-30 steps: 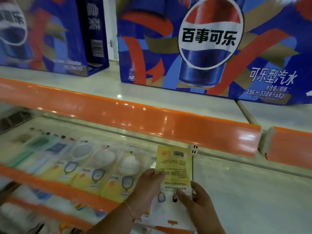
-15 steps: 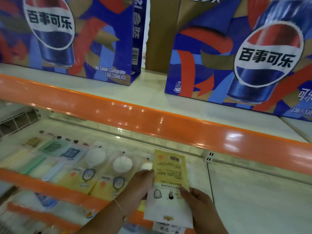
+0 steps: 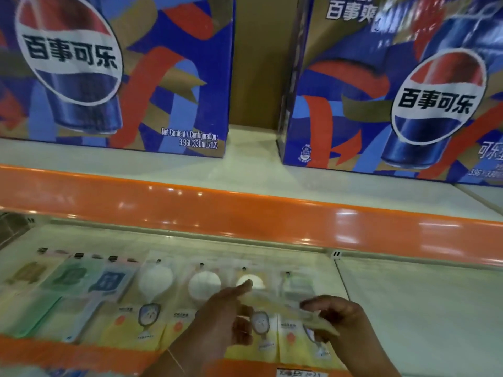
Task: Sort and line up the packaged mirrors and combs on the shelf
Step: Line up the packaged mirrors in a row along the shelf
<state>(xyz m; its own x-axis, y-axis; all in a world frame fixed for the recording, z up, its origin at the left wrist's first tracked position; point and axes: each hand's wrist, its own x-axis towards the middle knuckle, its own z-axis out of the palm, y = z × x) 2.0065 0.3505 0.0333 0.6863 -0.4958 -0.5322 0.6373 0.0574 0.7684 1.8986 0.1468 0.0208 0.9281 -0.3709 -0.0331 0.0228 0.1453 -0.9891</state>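
Observation:
A row of packaged goods lies flat on the lower shelf (image 3: 413, 308). Packaged combs (image 3: 109, 281) in brown, green and blue sit at the left. To their right lie packaged mirrors (image 3: 204, 284), round and white on yellow cards. Above the right end of the row, a blurred yellowish packaged mirror (image 3: 280, 306) tilts almost flat between my hands. My left hand (image 3: 223, 319) touches its left edge with the forefinger stretched out. My right hand (image 3: 345, 325) pinches its right edge. Another package (image 3: 296, 287) lies under it, partly hidden.
An orange rail (image 3: 245, 216) fronts the upper shelf, close above the row. On that shelf stand two large blue cola cartons (image 3: 122, 77) (image 3: 408, 99). White shelf surface continues to the right of the row. The lower shelf's orange front strip (image 3: 81, 352) carries a price label (image 3: 296, 373).
The package stood upright with its printed back facing me; now it is tipped down almost flat over the row's right end. My view has shifted left and closer.

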